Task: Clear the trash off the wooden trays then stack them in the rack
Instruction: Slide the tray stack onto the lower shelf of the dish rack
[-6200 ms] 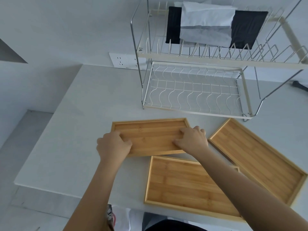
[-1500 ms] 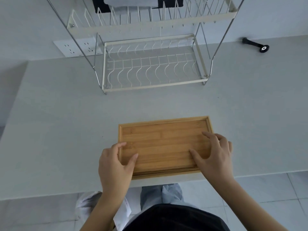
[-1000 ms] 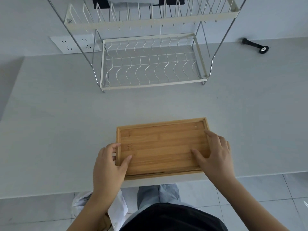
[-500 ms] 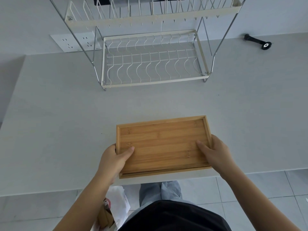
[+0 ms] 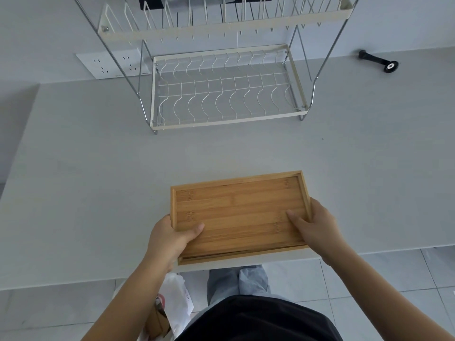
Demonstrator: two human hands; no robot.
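Observation:
A stack of wooden trays (image 5: 240, 212), empty on top, is at the near edge of the grey counter (image 5: 98, 180). My left hand (image 5: 170, 239) grips its left side, thumb on the inside face. My right hand (image 5: 312, 227) grips its right side the same way. A second tray's edge shows under the top one at the near side. The white wire rack (image 5: 226, 94) stands at the back of the counter, its lower tier empty. Its upper tier (image 5: 221, 28) is at the top of the view.
A black tool (image 5: 378, 62) lies at the back right of the counter. A wall socket plate (image 5: 108, 67) sits behind the rack's left leg. A white bag with trash (image 5: 172, 306) is on the tiled floor below the counter edge, by my legs.
Earlier three trays lay apart on the counter; now they are one stack. In the last second my hands shifted from resting on the top tray to gripping its two sides.

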